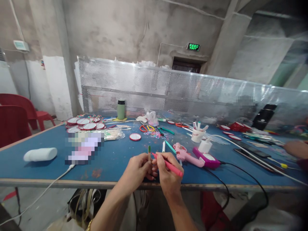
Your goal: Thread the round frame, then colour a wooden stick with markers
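One green-tipped stick [149, 152], upright, pinched in the left hand [137, 166] above the near edge of the desk [110, 160]. Right hand [169, 173] grasps a pink marker [175, 169], tip close by the stick; contact cannot be told. Pink glue gun [189, 158] lies to the right.

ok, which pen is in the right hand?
The pink-red pen, gripped by the right hand; the white one and teal one lie on the blue table.
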`<move>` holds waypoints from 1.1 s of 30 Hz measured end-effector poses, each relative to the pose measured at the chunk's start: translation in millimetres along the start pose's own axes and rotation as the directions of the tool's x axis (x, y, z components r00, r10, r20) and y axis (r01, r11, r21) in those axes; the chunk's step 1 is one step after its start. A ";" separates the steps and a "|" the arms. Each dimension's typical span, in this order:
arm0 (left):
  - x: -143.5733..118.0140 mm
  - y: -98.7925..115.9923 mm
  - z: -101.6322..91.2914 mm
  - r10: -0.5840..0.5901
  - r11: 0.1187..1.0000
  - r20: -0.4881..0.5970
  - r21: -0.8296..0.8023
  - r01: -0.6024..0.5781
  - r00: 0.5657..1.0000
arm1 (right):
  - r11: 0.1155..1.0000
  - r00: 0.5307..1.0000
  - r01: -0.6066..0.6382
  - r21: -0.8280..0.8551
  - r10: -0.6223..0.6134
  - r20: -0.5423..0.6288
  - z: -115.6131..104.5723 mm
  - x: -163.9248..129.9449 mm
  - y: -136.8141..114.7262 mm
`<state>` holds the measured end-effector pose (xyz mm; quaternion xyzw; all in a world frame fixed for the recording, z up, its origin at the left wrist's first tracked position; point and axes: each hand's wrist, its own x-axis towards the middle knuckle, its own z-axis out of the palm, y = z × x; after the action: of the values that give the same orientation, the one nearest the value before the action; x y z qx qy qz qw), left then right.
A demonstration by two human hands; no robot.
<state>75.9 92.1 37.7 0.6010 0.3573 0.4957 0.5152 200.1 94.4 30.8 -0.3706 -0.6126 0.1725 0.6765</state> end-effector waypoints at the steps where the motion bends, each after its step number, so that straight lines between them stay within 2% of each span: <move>1: 0.2 0.1 0.0 -0.001 1.000 -0.003 0.005 0.001 1.000 | 1.000 1.000 0.008 -0.010 -0.008 0.010 -0.3 0.1 0.0; 8: 0.8 -1.7 -1.0 0.008 1.000 -0.017 0.011 -0.007 1.000 | 0.999 0.997 0.028 -0.025 -0.026 0.077 -0.2 0.8 2.5; 15: 0.2 0.2 -0.2 0.005 1.000 -0.009 0.004 -0.005 1.000 | 0.997 0.995 0.062 -0.046 -0.059 0.077 0.1 0.8 5.3; 33: 1.5 -1.1 0.5 -0.003 1.000 -0.018 0.030 0.003 1.000 | 0.999 0.999 0.014 -0.034 -0.012 0.050 0.7 1.8 4.8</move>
<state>76.9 93.6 36.9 0.6038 0.3702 0.4947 0.5037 200.9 99.1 28.6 -0.3739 -0.6347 0.1667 0.6555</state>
